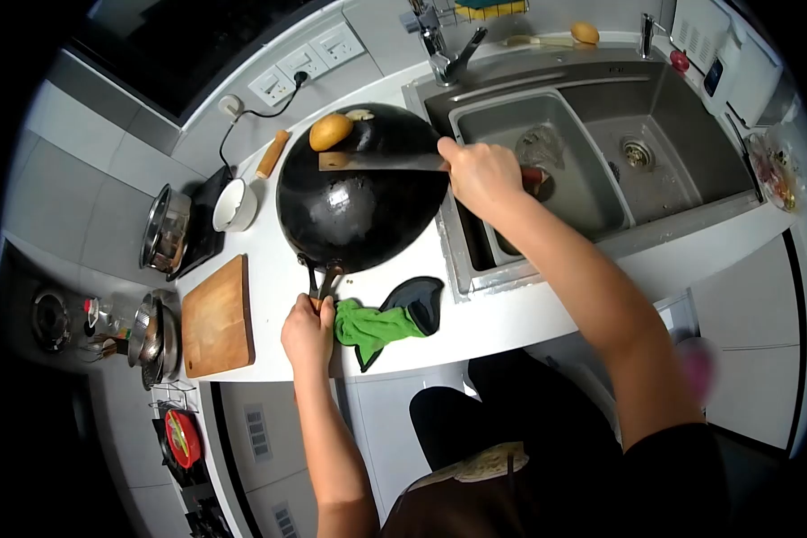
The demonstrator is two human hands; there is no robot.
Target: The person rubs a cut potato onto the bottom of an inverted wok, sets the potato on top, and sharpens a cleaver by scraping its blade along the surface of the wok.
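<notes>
A black wok (359, 211) sits on the counter, its handle toward me. My left hand (308, 334) is closed around that handle, and a green cloth (377, 327) with dark parts lies just right of it. My right hand (486, 177) grips a broad-bladed kitchen knife (386, 162), held level over the wok with the blade pointing left. Beyond the blade tip, at the wok's far edge, is a yellow-brown potato (331, 132). Beside it lies a small pale piece (360, 115). Whether the blade touches the wok I cannot tell.
The double sink (475, 282) is at right; its left basin has a grey tub (632, 211) with water. A cutting board (217, 318), a white bowl (236, 204) and a wooden handle (273, 154) lie left. Another round yellow item (585, 33) sits behind the sink, near the faucet (444, 63).
</notes>
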